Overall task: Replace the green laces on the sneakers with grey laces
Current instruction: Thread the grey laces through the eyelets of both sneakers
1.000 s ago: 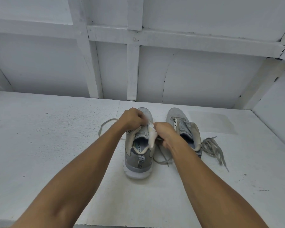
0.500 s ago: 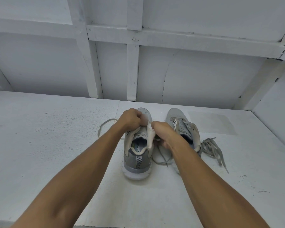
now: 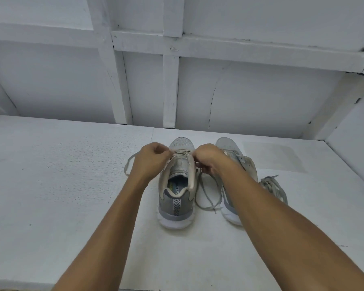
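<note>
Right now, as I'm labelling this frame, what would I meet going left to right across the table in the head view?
lace → left hand → left sneaker → right hand → right sneaker → loose lace bundle

White textured table [image 3: 61, 185], left sneaker [image 3: 177, 198] beside right sneaker [image 3: 226, 144], loose lace bundle [image 3: 273, 185] just right of them

We have drawn our left hand [image 3: 152, 159] and right hand [image 3: 209, 158] apart. The lace [image 3: 182, 152] now stretches between our fingertips, and the sneaker [image 3: 177, 198] tongue lies uncovered just below them.
</note>
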`<state>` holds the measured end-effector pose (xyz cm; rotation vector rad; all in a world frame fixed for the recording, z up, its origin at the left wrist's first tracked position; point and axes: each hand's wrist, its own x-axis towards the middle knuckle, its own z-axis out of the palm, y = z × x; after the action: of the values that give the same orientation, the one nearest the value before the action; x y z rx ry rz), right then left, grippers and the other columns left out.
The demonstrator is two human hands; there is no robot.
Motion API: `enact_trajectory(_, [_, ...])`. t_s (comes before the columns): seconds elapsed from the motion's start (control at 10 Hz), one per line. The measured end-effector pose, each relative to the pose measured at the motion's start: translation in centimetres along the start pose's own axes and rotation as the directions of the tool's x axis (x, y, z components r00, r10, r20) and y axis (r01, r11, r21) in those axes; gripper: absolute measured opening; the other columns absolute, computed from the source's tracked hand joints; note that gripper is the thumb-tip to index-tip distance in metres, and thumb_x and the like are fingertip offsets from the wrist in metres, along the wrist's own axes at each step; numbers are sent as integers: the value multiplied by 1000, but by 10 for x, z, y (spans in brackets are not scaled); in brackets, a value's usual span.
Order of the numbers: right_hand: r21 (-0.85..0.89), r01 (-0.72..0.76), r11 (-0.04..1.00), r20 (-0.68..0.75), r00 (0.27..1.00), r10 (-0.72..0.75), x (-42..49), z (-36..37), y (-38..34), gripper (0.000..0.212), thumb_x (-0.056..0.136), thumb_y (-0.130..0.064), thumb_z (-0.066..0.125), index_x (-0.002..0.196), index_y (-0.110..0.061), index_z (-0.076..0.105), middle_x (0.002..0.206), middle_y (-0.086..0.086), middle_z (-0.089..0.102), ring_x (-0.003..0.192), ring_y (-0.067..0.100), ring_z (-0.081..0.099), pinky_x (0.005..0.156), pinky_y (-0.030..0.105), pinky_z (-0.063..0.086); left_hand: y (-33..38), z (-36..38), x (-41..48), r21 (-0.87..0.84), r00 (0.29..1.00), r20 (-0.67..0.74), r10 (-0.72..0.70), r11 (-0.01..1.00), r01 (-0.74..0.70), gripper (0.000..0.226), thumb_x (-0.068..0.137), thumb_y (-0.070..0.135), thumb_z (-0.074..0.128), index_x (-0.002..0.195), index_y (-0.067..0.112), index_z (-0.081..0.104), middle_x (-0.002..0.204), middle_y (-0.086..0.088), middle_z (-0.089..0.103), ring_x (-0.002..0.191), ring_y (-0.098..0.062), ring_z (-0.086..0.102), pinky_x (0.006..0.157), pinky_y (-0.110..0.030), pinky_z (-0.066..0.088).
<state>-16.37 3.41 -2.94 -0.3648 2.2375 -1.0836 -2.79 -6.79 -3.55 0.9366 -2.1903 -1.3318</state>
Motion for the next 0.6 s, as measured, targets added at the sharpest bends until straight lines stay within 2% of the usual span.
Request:
enact_trajectory(0.1, [-103, 111, 988, -82, 989, -120, 6, -5, -6, 16, 86, -4, 45, 80, -2, 60, 69, 17, 62, 52, 27, 58, 49, 32, 45, -13, 6, -22, -72, 997, 15, -72, 995, 73, 34, 81, 56, 67, 101, 28, 70, 99, 10, 69, 89, -5, 63, 79, -29, 54])
enact_trajectory(0.2, [-25, 276, 961, -338, 902, -268, 9, -38, -32, 18, 91, -15, 43, 83, -6, 55, 86, 16, 67, 78, 33, 69, 63, 34, 50, -19, 12, -31, -91, 996, -66, -61, 994, 55, 40, 86, 62, 57, 104, 32, 75, 96, 10, 72, 91, -8, 63, 83, -28, 51])
enact_trajectory(0.3, [730, 497, 469, -503, 855, -124, -6, -106, -84, 24, 93, -8, 37, 70, -12, 43, 67, 6, 43, 47, 19, 55, 43, 21, 39, -17, 16, -36, -17, 986, -162, -27, 1000, 25, 56, 95, 58, 43, 82, 12, 73, 71, -8, 68, 74, -24, 60, 67, -35, 47])
enact_trajectory(0.4, [661, 629, 411, -538, 778, -326, -24, -123, -93, 20, 85, -16, 43, 66, -17, 45, 62, 0, 43, 41, 10, 37, 40, 19, 24, -20, 18, -38, -30, 977, -211, -36, 999, 31, 59, 100, 48, 37, 58, 8, 46, 54, -7, 48, 58, -23, 43, 56, -34, 32])
enact_trajectory(0.5, [-512, 609, 606, -124, 646, -753, -18, -71, -54, 15, 87, -26, 53, 94, -19, 65, 96, 2, 63, 85, 17, 61, 72, 28, 45, -25, 20, -37, -44, 972, -231, -46, 998, 37, 55, 102, 43, 37, 56, 13, 35, 53, -2, 43, 57, -20, 39, 57, -34, 29])
enact_trajectory(0.6, [-869, 442, 223, 254, 784, -566, -14, -18, -7, 28, 92, -20, 53, 119, -24, 60, 120, 1, 52, 110, 25, 56, 76, 34, 41, -27, 21, -35, -45, 970, -239, -40, 999, 30, 55, 102, 43, 37, 56, 13, 35, 53, -3, 44, 58, -22, 41, 59, -35, 31])
